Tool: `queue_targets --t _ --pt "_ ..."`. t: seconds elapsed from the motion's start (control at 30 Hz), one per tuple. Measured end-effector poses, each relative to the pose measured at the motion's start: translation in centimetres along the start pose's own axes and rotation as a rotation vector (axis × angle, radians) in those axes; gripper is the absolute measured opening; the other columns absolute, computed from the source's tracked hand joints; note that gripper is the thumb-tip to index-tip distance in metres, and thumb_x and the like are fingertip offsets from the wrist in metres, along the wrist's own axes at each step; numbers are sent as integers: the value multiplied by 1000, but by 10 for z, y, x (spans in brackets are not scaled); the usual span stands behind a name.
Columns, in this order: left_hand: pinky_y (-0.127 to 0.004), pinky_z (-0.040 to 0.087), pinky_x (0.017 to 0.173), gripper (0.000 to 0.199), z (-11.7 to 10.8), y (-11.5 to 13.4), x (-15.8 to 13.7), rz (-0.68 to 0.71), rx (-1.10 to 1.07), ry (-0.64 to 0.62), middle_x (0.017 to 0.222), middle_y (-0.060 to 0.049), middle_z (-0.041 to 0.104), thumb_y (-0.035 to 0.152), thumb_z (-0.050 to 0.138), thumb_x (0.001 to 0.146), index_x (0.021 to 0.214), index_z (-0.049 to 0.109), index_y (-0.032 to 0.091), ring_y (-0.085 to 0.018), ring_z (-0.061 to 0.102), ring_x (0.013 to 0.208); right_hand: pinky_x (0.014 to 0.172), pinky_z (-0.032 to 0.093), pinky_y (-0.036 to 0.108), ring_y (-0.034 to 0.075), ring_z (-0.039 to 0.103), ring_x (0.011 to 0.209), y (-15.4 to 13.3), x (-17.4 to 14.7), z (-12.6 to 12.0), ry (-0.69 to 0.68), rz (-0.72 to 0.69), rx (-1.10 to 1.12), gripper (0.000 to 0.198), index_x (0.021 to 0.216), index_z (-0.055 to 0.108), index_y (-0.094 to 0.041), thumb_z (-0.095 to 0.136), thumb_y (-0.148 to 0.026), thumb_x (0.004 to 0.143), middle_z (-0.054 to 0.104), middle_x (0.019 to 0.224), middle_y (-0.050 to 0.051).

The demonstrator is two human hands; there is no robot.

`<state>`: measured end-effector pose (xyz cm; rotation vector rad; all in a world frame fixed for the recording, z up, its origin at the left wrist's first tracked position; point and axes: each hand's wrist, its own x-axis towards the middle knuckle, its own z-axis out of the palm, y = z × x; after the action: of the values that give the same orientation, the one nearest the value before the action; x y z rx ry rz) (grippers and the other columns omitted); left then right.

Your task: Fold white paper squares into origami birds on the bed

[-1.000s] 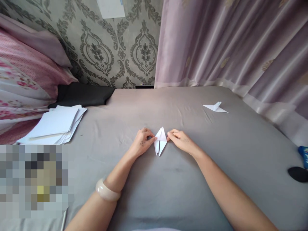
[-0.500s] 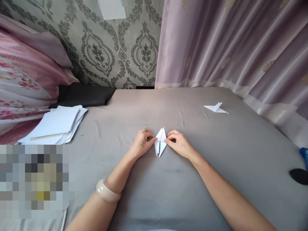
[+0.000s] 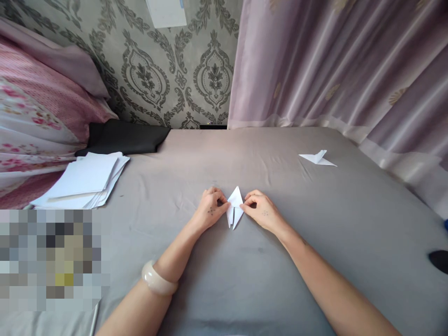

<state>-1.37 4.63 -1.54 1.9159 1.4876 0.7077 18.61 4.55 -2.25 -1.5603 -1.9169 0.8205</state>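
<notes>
A small piece of folded white paper (image 3: pixel 235 201), shaped like a narrow diamond, lies in front of me on the grey cloth. Its lower half is split into two points, and its upper tip is a single peak. My left hand (image 3: pixel 212 207) pinches the left corner between thumb and fingers. At the opposite corner, my right hand (image 3: pixel 261 208) pinches the paper the same way. A pale bangle (image 3: pixel 157 279) circles my left forearm. Farther off to the right rests another folded paper piece (image 3: pixel 318 158) with pointed wings.
A stack of white paper sheets (image 3: pixel 84 179) lies at the left, before a folded black cloth (image 3: pixel 128 136). Purple curtains (image 3: pixel 297 65) hang along the right. A dark object (image 3: pixel 438 262) shows at the right edge. The lower left is pixelated.
The two upper tips of the folded paper, apart before, now meet in one peak. Both hands keep their pinch. The whole view has shifted slightly.
</notes>
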Motion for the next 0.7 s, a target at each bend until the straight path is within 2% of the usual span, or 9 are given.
queue_targets --t 0.13,0.27,0.33,0.43,0.53,0.63,0.7 --pt "-38 44 84 5 2 -2 0 20 48 21 91 -6 59 22 62 80 77 60 18 -22 53 90 77 45 30 15 61 82 3 0 0 13 -25 -19 16 63 62 -20 65 -29 77 63 94 3" --pt "-35 44 81 6 8 -3 0 61 82 38 89 -4 61 16 59 81 86 58 19 -20 52 85 75 46 29 15 59 80 5 -2 1 45 -73 -50 7 77 61 -21 66 -26 78 60 88 1" --pt "-34 44 83 9 10 -2 -1 132 101 34 92 -5 61 14 53 85 87 60 20 -20 52 87 76 45 28 15 59 82 3 -5 2 44 -121 -67 1 82 62 -22 63 -22 82 60 88 1" --pt "-33 46 84 22 13 2 -7 301 219 -9 98 -8 61 11 41 92 92 62 19 -21 50 92 83 44 29 17 57 91 -7 -13 5 11 -218 -99 16 90 65 -23 52 -14 89 61 93 3" --pt "-32 48 83 25 14 10 -16 371 376 -91 99 -9 59 9 38 93 97 61 17 -23 50 94 84 43 33 20 55 93 -19 -25 7 -24 -314 -289 28 97 65 -24 42 -9 92 60 96 6" --pt "-34 49 86 25 14 19 -24 347 507 -117 102 -11 59 9 39 92 102 60 15 -24 51 97 79 43 36 23 53 90 -29 -34 7 -52 -374 -558 28 106 62 -21 41 -9 93 59 98 9" --pt "-36 50 85 26 14 24 -26 311 567 -125 103 -13 59 10 39 92 105 61 13 -25 52 96 77 43 36 24 53 89 -31 -37 6 -66 -389 -633 29 111 61 -20 41 -9 93 59 99 9"
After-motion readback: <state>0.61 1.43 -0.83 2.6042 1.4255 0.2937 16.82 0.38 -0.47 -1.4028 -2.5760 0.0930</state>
